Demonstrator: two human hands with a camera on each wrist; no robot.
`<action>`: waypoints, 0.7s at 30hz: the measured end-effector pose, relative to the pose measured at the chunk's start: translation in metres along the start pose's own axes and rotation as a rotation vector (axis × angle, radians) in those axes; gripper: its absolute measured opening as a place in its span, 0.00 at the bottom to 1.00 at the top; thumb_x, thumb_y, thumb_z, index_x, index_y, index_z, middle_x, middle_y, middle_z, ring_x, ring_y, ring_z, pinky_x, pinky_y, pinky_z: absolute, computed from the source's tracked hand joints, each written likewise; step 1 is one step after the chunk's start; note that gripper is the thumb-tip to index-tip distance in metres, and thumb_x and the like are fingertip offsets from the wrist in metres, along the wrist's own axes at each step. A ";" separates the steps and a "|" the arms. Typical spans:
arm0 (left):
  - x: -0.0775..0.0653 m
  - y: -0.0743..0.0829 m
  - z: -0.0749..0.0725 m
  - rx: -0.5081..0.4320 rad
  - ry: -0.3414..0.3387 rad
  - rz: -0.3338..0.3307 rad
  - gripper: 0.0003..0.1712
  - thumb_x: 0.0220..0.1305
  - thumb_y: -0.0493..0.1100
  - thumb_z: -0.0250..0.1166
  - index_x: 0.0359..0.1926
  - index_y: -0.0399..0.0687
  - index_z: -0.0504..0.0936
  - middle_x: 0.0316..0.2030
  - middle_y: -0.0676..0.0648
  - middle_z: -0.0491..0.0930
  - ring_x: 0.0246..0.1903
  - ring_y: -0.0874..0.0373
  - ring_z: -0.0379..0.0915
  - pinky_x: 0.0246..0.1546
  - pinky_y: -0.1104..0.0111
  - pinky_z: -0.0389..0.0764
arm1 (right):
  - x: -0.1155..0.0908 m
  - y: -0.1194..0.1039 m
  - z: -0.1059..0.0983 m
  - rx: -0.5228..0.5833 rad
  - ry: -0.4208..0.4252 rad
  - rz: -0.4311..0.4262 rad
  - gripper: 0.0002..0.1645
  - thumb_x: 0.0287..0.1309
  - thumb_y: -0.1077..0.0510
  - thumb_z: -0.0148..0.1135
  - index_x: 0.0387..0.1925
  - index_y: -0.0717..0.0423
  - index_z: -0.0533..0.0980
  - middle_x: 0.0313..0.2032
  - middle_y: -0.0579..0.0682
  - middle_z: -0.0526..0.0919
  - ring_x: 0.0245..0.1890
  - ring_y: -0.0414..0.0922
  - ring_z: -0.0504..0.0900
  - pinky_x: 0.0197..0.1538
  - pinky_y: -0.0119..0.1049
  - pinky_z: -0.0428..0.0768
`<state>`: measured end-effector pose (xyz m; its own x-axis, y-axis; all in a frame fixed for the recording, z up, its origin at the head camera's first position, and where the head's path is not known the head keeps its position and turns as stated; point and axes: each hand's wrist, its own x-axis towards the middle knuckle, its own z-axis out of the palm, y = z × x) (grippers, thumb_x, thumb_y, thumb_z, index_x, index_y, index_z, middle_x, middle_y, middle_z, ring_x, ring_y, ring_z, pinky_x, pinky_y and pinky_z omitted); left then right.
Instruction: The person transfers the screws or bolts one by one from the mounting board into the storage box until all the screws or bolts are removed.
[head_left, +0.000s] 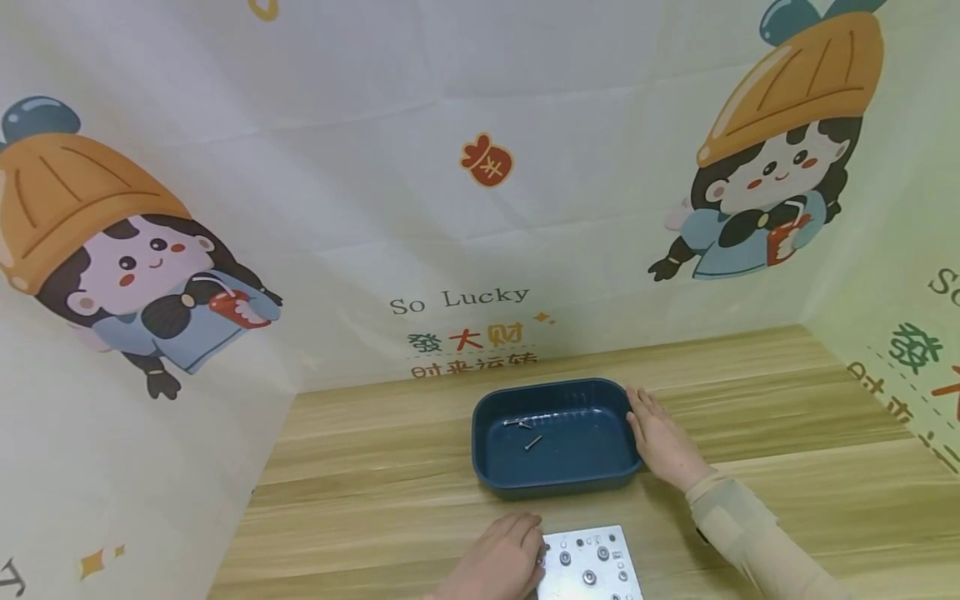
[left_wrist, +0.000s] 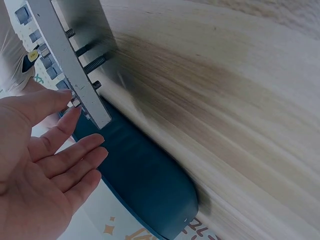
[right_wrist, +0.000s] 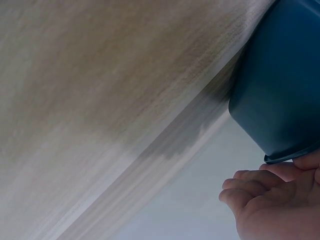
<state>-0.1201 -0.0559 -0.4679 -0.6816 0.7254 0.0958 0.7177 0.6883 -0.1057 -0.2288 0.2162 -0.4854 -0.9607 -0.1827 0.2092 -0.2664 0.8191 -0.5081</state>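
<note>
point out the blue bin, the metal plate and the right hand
Blue bin (head_left: 588, 444): head view, on the bare floor inside it.
Metal plate (head_left: 562, 581): head view, on a bare patch of its top face.
Right hand (head_left: 666, 437): head view, on the back of the hand.

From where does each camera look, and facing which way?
Head: worn there, facing forward and down at tray, plate, table; left hand, right hand, sleeve show.
Left wrist: worn there, facing plate's edge and bolts; left hand, a sleeve show.
Right wrist: worn there, facing the tray's outside; right hand shows.
Both wrist views share tray and table.
</note>
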 end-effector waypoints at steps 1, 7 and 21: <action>0.000 0.000 0.001 0.005 0.006 0.001 0.11 0.63 0.46 0.66 0.43 0.46 0.82 0.51 0.47 0.82 0.54 0.57 0.77 0.58 0.68 0.77 | 0.000 0.000 0.000 0.002 -0.001 0.001 0.28 0.75 0.62 0.41 0.68 0.78 0.57 0.67 0.78 0.60 0.69 0.71 0.57 0.71 0.62 0.59; -0.001 0.000 0.004 0.044 0.059 0.027 0.06 0.63 0.46 0.66 0.38 0.49 0.82 0.47 0.49 0.82 0.51 0.59 0.77 0.55 0.70 0.77 | -0.001 0.000 0.000 0.014 -0.007 0.009 0.29 0.75 0.61 0.41 0.69 0.77 0.57 0.67 0.77 0.59 0.70 0.71 0.56 0.70 0.63 0.58; 0.000 -0.001 0.007 0.088 0.054 0.046 0.08 0.63 0.47 0.66 0.38 0.48 0.81 0.46 0.49 0.81 0.51 0.59 0.76 0.54 0.69 0.78 | 0.000 0.002 0.001 0.020 0.001 0.012 0.29 0.75 0.62 0.41 0.69 0.76 0.56 0.68 0.77 0.59 0.70 0.71 0.57 0.70 0.63 0.58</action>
<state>-0.1216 -0.0562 -0.4750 -0.6380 0.7569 0.1419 0.7310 0.6532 -0.1975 -0.2295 0.2170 -0.4871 -0.9639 -0.1722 0.2033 -0.2560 0.8100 -0.5277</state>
